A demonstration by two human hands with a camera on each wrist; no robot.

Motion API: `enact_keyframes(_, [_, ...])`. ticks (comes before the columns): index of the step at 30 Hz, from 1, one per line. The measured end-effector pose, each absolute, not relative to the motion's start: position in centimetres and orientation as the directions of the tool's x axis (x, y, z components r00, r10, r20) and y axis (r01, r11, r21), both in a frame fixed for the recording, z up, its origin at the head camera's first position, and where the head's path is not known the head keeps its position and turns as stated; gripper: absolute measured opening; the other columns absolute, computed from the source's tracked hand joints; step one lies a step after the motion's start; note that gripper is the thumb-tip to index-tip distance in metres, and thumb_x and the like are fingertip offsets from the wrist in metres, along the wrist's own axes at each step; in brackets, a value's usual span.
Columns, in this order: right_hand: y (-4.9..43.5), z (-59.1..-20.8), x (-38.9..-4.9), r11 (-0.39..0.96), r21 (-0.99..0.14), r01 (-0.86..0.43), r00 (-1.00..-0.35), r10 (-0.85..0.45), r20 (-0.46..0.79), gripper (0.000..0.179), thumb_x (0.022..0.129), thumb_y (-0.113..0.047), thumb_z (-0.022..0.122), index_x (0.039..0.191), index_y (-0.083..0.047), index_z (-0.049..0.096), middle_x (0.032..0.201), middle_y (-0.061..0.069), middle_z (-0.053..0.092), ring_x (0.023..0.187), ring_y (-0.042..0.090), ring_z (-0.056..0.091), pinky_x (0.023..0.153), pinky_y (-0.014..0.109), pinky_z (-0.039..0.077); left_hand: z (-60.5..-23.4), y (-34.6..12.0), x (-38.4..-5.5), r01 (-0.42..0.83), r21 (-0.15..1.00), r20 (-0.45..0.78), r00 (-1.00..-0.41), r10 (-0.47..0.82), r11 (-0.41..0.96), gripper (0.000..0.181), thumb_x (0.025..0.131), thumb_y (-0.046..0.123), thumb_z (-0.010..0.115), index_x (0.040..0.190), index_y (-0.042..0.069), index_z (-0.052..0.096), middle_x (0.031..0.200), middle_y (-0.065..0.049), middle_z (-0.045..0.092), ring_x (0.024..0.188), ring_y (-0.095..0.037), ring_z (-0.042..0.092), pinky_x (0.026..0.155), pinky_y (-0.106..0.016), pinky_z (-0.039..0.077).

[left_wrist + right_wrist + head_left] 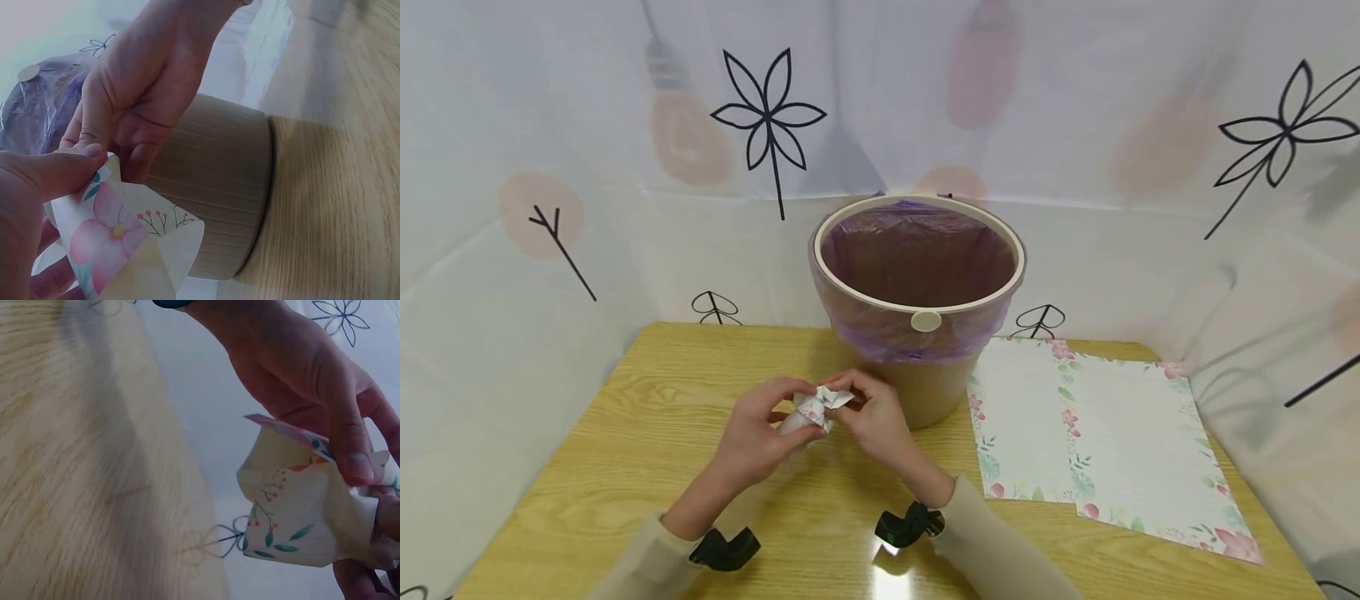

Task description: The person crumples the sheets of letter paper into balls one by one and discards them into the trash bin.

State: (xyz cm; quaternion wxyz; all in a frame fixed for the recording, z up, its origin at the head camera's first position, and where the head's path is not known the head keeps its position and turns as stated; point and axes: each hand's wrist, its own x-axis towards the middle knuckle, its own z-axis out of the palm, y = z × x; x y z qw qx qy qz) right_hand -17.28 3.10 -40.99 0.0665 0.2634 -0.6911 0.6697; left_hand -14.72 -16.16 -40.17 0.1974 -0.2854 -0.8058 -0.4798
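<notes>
A crumpled piece of floral paper point(812, 408), white with pink flowers and green leaves, is between both hands above the table. My left hand point(758, 433) grips its near side with thumb and fingers. On the other side, my right hand point(874, 418) pinches the paper's edge. From the left wrist view, the paper point(109, 240) looks folded, with a big pink flower and a flap standing out. In the right wrist view, the left hand point(312, 378) has its thumb on the paper point(290, 515), while the right hand shows only in part at the right edge.
Behind the hands stands a beige trash bin point(936, 387) with a purple bag point(917, 333) under its pale rim point(917, 308). Two floral-bordered sheets point(1026, 425) lie overlapping on the wooden table point(662, 417) to the right. A patterned white cloth point(700, 242) surrounds the table.
</notes>
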Motion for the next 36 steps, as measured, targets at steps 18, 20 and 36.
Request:
enact_keyframes(18, [4.2,-40.3,-17.4,-0.105,-0.885,-0.453,-0.777,-0.440,0.450,0.051,0.073,0.011,0.080,0.121,0.007,0.064,0.120,0.019,0.063,0.104,0.022,0.065,0.086,0.041,0.056,-39.8,-17.6,-15.4,0.516,0.850,0.451,-0.816,0.361,0.103,0.046,0.079,-0.007,0.079,0.121,0.000,0.061,0.113,-0.017,0.065,0.100,-0.020,0.065,0.060,-0.034,0.059])
enact_keyframes(20, [4.1,-40.3,-17.3,-0.079,-0.886,-0.457,-0.795,-0.411,0.446,0.046,0.072,0.012,0.081,0.115,0.007,0.066,0.116,0.020,0.065,0.100,0.019,0.065,0.083,0.039,0.057,-40.1,-17.7,-15.5,0.515,0.852,0.449,-0.813,0.371,0.095,0.046,0.080,-0.005,0.080,0.121,0.001,0.061,0.112,-0.017,0.066,0.100,-0.019,0.064,0.060,-0.033,0.058])
enact_keyframes(36, [3.4,-39.0,-16.2,0.039,-0.857,-0.513,-0.839,-0.235,0.492,0.021,0.073,0.012,0.081,0.091,0.006,0.073,0.095,0.017,0.070,0.088,0.021,0.067,0.075,0.032,0.058,-40.3,-15.8,-15.1,0.605,0.747,0.544,-0.795,0.268,0.276,0.037,0.072,-0.008,0.084,0.102,0.004,0.066,0.101,-0.012,0.068,0.084,-0.021,0.067,0.051,-0.029,0.057])
